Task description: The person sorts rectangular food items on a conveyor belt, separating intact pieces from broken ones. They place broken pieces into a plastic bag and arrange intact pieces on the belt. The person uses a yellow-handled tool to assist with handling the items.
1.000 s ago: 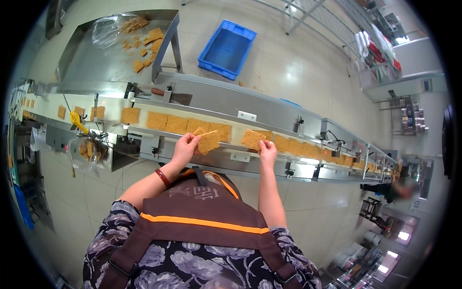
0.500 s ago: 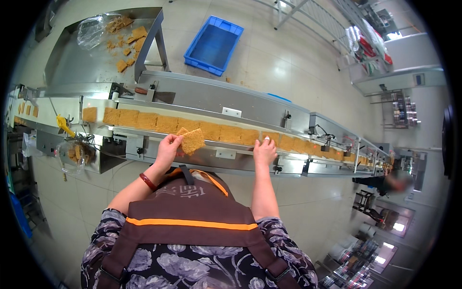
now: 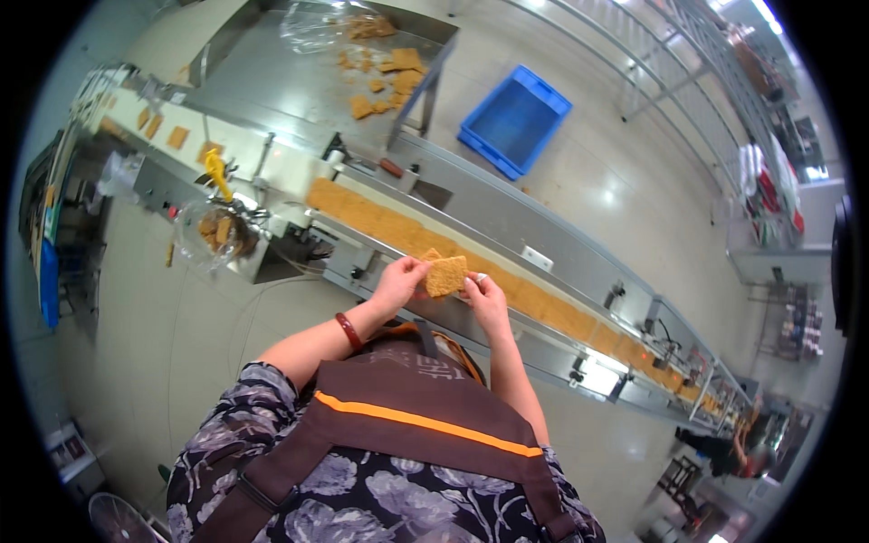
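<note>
Between the thumb and fingers of my left hand (image 3: 398, 284) are two golden-brown, grainy square crackers (image 3: 445, 277), one partly behind the other. The right edge of the front cracker is pinched by the fingertips of my right hand (image 3: 487, 303), which has something small and white on one finger. Both hands are above the near rail of a conveyor. Under and beyond them runs a row of similar crackers (image 3: 371, 217) on the conveyor belt (image 3: 493, 258), laid nearly edge to edge.
Past the conveyor stand a steel tray table (image 3: 272, 86) with broken crackers and a plastic bag, and a blue crate (image 3: 516, 118) on the floor. A clear bag of pieces (image 3: 217, 233) hangs at the left, near a yellow-handled part (image 3: 217, 174). Another person (image 3: 733, 452) is far right.
My right hand has left the row on the belt and come to the crackers in my left hand, gripping the front one's edge. The view has turned, so the conveyor now slants.
</note>
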The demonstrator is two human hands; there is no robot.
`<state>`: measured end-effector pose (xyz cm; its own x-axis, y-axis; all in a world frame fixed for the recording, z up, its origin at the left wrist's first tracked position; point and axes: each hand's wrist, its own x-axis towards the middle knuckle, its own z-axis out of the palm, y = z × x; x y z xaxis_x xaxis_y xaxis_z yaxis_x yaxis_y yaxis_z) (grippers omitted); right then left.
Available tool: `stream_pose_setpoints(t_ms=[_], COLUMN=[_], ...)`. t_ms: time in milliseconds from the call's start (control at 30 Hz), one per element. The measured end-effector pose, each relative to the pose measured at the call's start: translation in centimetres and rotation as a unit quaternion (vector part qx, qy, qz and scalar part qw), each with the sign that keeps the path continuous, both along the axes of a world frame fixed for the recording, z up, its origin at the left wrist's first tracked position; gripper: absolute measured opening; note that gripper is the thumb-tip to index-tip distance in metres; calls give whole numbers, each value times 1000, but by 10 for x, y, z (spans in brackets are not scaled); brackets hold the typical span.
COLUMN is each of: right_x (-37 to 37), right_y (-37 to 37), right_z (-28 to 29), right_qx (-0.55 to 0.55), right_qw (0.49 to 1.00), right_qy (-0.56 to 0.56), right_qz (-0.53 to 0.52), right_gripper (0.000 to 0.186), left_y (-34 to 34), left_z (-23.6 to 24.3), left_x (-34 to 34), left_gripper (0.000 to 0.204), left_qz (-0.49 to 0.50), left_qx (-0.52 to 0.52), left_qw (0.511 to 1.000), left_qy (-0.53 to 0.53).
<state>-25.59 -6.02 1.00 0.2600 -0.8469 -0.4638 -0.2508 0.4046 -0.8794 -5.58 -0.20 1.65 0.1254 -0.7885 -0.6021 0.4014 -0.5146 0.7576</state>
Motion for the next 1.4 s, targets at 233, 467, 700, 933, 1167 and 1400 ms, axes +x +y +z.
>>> stream_pose_setpoints(t_ms=[233, 467, 700, 933, 1167, 1400], right_x=[40, 40, 44, 92, 107, 120], right_y=[6, 5, 8, 25, 32, 15], right_z=[-4, -3, -7, 4, 8, 13], right_qx=[168, 200, 219, 237, 227, 207], right_qw=[979, 965, 960, 963, 968, 974], right_qy=[-112, -113, -117, -116, -102, -91], right_qz=[-27, -128, -130, -57, -26, 20], right_gripper=[19, 13, 15, 21, 19, 17], left_y=[24, 42, 45, 41, 46, 51], left_z=[-10, -19, -7, -6, -22, -4], left_x=[64, 118, 133, 118, 112, 126], left_gripper=[14, 24, 35, 22, 33, 29], left_qz=[47, 134, 122, 19, 2, 9], left_qx=[4, 15, 41, 75, 48, 50], left_qw=[998, 990, 991, 997, 999, 998], left_qy=[-46, -51, -28, 17, -5, -23])
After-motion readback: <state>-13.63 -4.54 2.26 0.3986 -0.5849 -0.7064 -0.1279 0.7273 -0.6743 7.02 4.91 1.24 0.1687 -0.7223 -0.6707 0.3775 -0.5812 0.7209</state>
